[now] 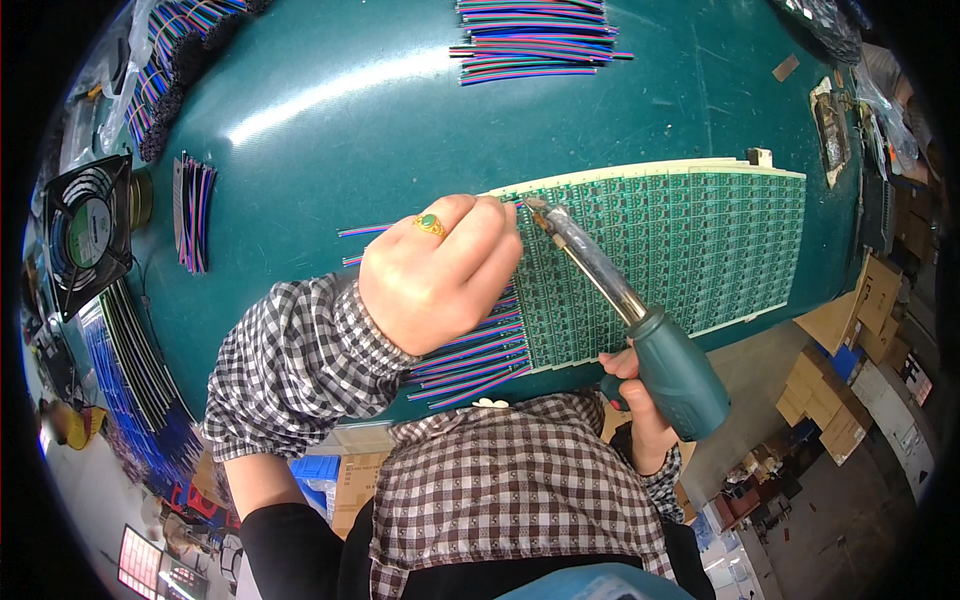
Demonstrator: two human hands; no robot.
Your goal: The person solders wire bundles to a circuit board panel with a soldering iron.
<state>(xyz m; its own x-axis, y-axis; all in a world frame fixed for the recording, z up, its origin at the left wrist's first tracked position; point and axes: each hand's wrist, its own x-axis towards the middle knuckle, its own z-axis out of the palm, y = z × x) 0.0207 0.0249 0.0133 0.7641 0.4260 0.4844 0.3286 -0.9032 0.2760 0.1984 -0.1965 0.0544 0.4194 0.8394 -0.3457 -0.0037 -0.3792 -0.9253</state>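
Note:
A large green panel of small circuit boards (680, 240) lies on the table before me. Along its left edge runs a row of thin multicoloured wires (475, 360), their ends at the boards. My left hand (445, 265), a ring on one finger, is closed in a pinch at the panel's upper left corner. It grips a striped wire (362, 231), whose middle the hand hides. My right hand (640, 395) is wrapped round the green handle of a soldering gun (683, 375). The gun's tip meets the panel's upper left corner, just right of my left fingertips.
More cut wires lie in a bundle (535, 40) at the far side and a small bunch (196, 215) at left. A black fan (88, 235) stands at the left edge. Thick wire bundles (165, 75) lie far left. Cardboard boxes (830, 390) sit beyond the table at right.

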